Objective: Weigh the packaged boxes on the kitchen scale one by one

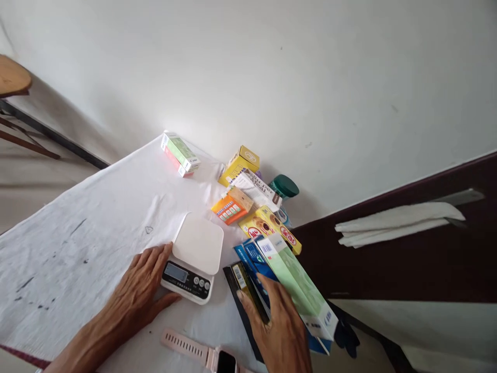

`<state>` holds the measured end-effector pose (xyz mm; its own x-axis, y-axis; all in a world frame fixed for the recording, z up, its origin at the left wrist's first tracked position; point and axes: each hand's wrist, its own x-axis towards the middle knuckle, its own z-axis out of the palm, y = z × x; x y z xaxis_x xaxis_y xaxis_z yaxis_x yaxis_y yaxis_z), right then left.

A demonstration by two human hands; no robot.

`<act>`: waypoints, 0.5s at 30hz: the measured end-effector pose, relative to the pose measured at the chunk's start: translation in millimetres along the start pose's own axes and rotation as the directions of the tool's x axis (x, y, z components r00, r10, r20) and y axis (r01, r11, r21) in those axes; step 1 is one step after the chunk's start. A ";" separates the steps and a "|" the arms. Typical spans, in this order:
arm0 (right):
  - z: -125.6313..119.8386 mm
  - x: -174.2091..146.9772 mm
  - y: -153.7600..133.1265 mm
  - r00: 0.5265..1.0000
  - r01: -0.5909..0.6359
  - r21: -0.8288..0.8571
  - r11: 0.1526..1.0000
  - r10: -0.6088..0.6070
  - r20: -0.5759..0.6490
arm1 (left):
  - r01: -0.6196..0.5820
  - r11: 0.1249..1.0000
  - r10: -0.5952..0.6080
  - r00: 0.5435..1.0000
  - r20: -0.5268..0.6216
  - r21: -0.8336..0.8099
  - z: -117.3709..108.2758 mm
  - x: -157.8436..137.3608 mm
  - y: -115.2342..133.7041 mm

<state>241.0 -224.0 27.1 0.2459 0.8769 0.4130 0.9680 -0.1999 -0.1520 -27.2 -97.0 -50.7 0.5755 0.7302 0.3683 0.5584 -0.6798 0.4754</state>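
Note:
A white kitchen scale [199,243] with a black button panel and a small display sits on the cloth-covered table. My left hand [143,280] holds its near left corner, fingertips at the left side and thumb along the front edge. The scale's platform bears nothing. My right hand [281,321] is over several cartons at the right, thumb and forefinger on either side of a narrow black box [238,277] with a barcode label. Its other fingers are hidden. Beside that box lie a blue box [254,259] and a long pale green box [298,285].
Farther back stand a yellow box [267,223], an orange box [232,206], a white box [258,189], another yellow box [240,163] and a green-lidded jar [284,185]. Stacked cartons [180,154] lie at the far corner. A pink-strapped smartwatch [205,354] lies in front.

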 end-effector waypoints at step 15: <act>164.1 340.4 -171.5 0.973 -0.033 0.126 0.991 0.003 0.230 | 0.021 0.999 -0.022 0.998 -0.063 -0.030 2.3 0.5 5.0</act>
<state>150.4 180.5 46.4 0.2309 0.9532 0.1950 0.9451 -0.1722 -0.2777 -22.7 -100.2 -50.0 0.5241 0.7481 0.4071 0.5518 -0.6624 0.5068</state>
